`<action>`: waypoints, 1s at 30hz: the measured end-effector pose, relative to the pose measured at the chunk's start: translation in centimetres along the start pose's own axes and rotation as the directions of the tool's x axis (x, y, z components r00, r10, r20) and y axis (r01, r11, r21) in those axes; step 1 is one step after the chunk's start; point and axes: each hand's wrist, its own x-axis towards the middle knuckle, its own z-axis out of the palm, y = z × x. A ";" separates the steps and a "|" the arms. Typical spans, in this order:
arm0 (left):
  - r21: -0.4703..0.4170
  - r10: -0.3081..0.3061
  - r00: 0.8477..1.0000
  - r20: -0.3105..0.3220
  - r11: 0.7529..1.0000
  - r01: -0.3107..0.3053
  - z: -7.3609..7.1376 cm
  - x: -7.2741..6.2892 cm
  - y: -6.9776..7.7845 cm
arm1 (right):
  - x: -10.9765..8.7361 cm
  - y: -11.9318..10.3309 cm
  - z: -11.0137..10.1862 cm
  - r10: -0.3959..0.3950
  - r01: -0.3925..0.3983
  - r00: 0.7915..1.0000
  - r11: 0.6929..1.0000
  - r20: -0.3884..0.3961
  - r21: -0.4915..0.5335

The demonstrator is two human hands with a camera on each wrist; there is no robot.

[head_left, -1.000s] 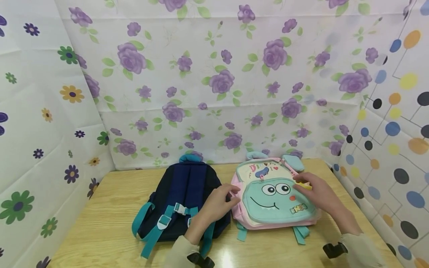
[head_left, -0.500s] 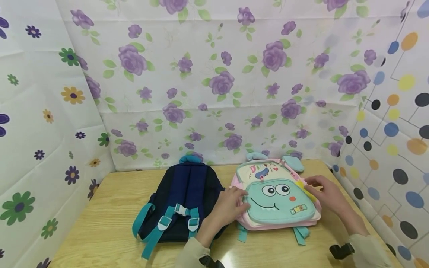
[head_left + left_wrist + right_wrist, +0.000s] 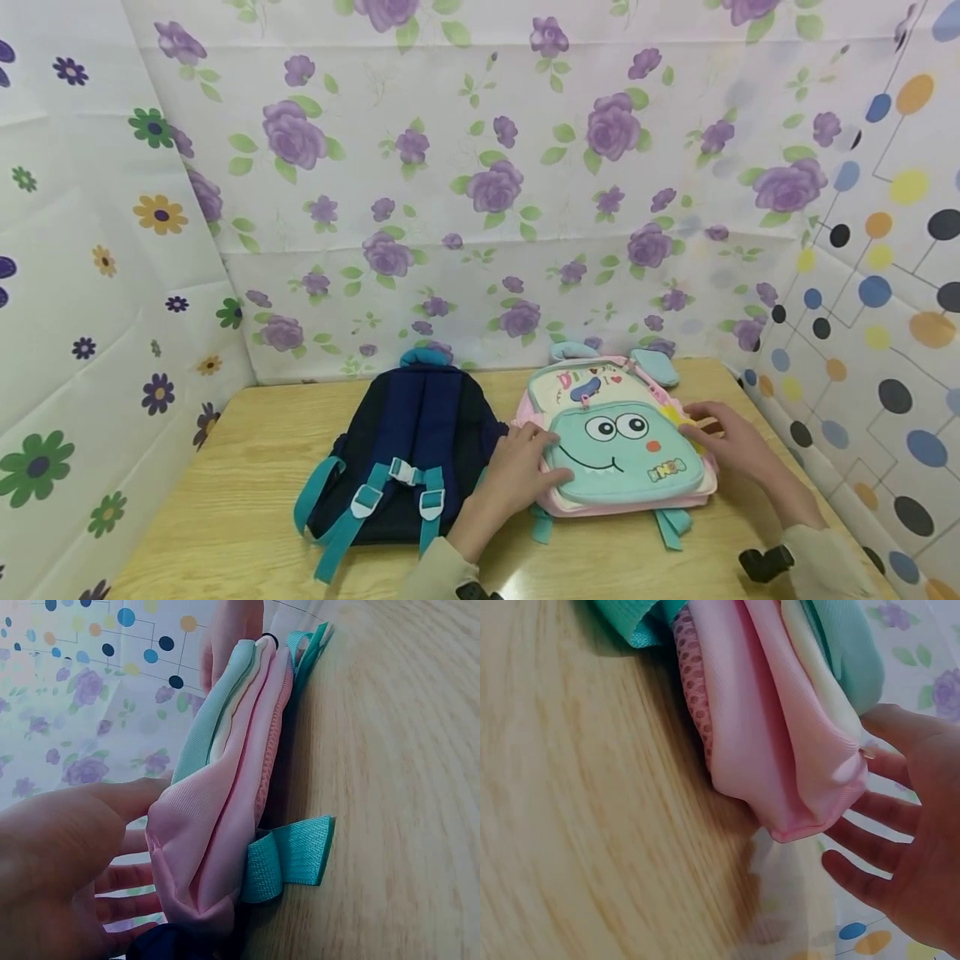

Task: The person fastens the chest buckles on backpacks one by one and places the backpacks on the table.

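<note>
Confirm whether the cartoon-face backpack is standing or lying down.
The cartoon-face backpack is lying on its back: its goggle eyes face upward, and its mesh back panel faces the tabletop.

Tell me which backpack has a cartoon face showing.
The pink-and-teal backpack on the right; the navy backpack beside it shows its teal straps instead.
</note>
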 end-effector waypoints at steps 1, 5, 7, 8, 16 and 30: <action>0.007 -0.003 1.000 0.000 1.000 0.003 0.1 0.0 0.1 | 0.1 0.1 0.1 0.001 -0.001 1.000 1.000 0.016 0.004; 0.034 -0.021 1.000 0.005 0.999 0.020 0.3 0.1 0.5 | 0.3 0.3 0.3 0.023 -0.024 0.998 1.000 0.059 0.019; 0.038 -0.030 0.999 0.014 0.999 0.030 0.3 0.2 0.7 | 0.4 0.3 0.4 0.033 -0.035 0.997 0.999 0.064 0.029; 0.039 -0.033 0.999 0.019 0.999 0.032 0.3 0.2 0.8 | 0.4 0.4 0.4 0.034 -0.037 0.997 0.999 0.063 0.033; 0.029 -0.035 0.999 0.040 0.999 0.034 0.4 0.3 0.8 | 0.3 0.6 0.7 0.025 -0.027 0.998 0.999 0.054 0.039; -0.110 -0.023 0.999 0.048 0.993 0.028 0.9 0.2 0.7 | -0.8 0.6 0.1 0.055 -0.057 0.997 0.998 0.050 0.036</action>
